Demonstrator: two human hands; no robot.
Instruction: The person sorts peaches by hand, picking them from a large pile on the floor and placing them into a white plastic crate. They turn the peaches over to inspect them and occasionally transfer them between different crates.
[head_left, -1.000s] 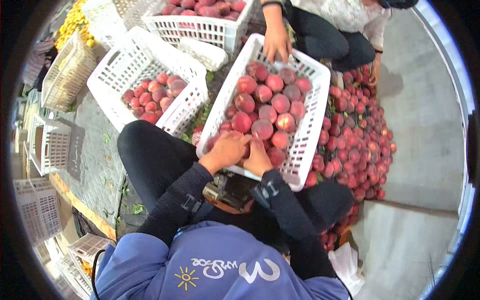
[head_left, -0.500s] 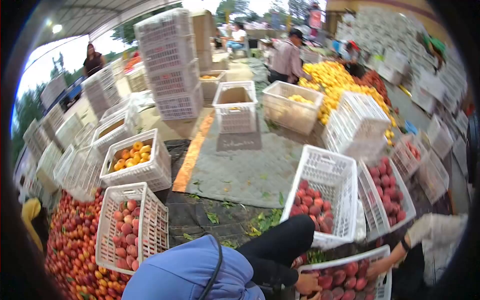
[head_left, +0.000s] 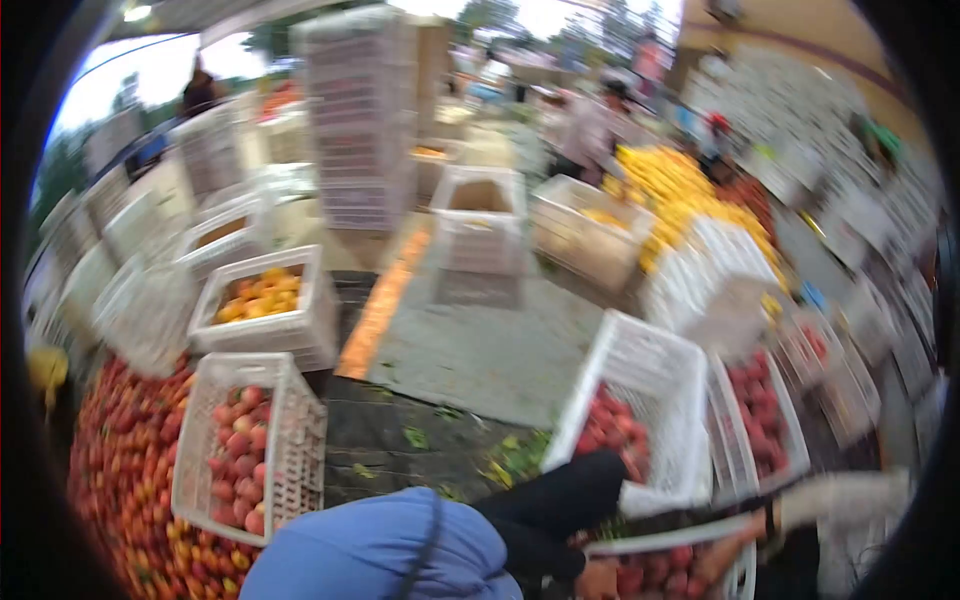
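Beside the left edge of the low white crate [head_left: 745, 575] of peaches [head_left: 672, 572] at the bottom is my left hand [head_left: 598, 578]. It is blurred and partly cut off by the frame's lower edge, so its fingers and anything in them cannot be made out. My right hand does not show. A co-worker's hand [head_left: 712, 562], with a dark wristband and pale sleeve, reaches onto the same peaches from the right. Blue cloth [head_left: 380, 550] with a black strap and a bent black-clothed limb [head_left: 555, 485] fill the bottom middle.
A large white crate [head_left: 655, 360] of peaches stands behind the low one. At the left are another peach crate [head_left: 300, 430] and a heap of red fruit [head_left: 125, 450]. Stacked crates [head_left: 360, 120], yellow fruit [head_left: 665, 190] and several people are farther back.
The view has shifted and blurred. The low crate and the hands around it sit lower in the frame, and the co-worker's hand has moved slightly left over the peaches.
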